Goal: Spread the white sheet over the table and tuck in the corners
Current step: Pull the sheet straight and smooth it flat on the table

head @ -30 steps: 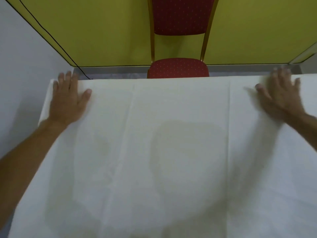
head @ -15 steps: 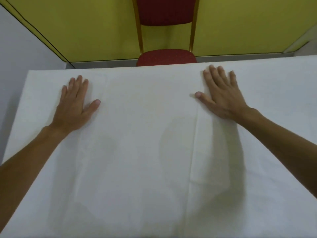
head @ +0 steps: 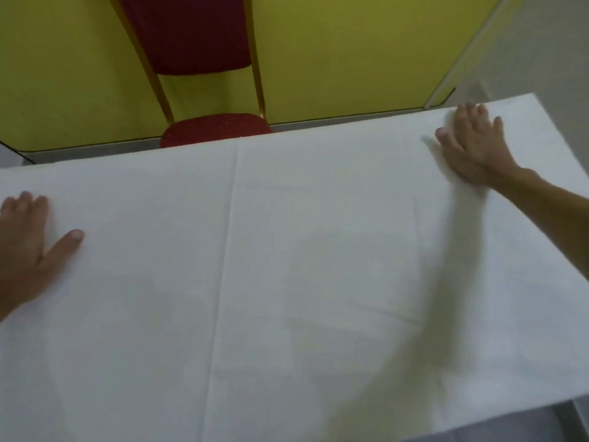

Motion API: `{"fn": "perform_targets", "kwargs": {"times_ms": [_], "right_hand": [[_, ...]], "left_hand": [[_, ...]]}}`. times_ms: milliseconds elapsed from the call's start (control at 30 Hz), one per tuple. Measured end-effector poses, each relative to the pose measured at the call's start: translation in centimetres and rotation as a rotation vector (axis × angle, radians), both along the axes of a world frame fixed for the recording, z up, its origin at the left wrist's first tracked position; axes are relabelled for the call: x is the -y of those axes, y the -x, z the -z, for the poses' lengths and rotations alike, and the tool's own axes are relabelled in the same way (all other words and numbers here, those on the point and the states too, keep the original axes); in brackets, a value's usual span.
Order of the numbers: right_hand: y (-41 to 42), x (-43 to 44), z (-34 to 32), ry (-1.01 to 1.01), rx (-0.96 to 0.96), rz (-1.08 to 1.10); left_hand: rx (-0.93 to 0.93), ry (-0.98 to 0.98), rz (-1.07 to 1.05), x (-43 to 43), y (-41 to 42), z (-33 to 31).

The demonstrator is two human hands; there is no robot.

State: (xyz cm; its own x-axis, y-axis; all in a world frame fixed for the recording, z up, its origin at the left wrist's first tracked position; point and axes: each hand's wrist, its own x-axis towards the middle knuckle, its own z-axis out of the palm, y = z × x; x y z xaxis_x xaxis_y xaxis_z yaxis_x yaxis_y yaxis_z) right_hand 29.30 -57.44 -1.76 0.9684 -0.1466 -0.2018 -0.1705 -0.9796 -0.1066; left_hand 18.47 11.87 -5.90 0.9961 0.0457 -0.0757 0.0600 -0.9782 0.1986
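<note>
The right hand [head: 471, 148] has swept from the middle of the sheet [head: 287, 266] out toward its far right corner. It now lies flat there, fingers spread, a little blurred, gripping nothing. The left hand [head: 22, 250] stays flat on the left part, thumb out, pinning the cloth. The sheet covers the table, which is hidden beneath, with fold creases showing. Smoothing looks nearly done, and the corners seem not yet tucked.
</note>
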Motion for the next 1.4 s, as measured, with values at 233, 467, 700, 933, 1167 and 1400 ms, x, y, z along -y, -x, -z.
{"fn": "perform_targets", "kwargs": {"times_ms": [233, 467, 700, 933, 1167, 1400], "right_hand": [[3.4, -12.2, 3.1, -0.089, 0.048, -0.639], [-1.9, 7.2, 1.4, 0.030, 0.055, -0.196], [-0.2, 3.5, 0.6, -0.086, 0.065, -0.345], [1.5, 5.1, 2.4, -0.043, 0.083, -0.425], [2.1, 10.1, 1.0, -0.027, 0.052, -0.249], [17.6, 4.0, 3.3, -0.067, 0.108, -0.501]], "left_hand": [[0.050, 0.156, 0.216, 30.9, -5.0, -0.2], [0.051, 0.000, 0.187, 33.2, -5.6, 1.1], [0.090, 0.063, 0.191, 38.1, -5.2, -0.9], [0.053, 0.127, 0.334, 52.5, -4.6, -0.2], [0.122, -0.061, 0.378, 52.1, -4.2, 0.9], [0.104, -0.108, 0.387, 52.2, -4.0, 0.5]]}}
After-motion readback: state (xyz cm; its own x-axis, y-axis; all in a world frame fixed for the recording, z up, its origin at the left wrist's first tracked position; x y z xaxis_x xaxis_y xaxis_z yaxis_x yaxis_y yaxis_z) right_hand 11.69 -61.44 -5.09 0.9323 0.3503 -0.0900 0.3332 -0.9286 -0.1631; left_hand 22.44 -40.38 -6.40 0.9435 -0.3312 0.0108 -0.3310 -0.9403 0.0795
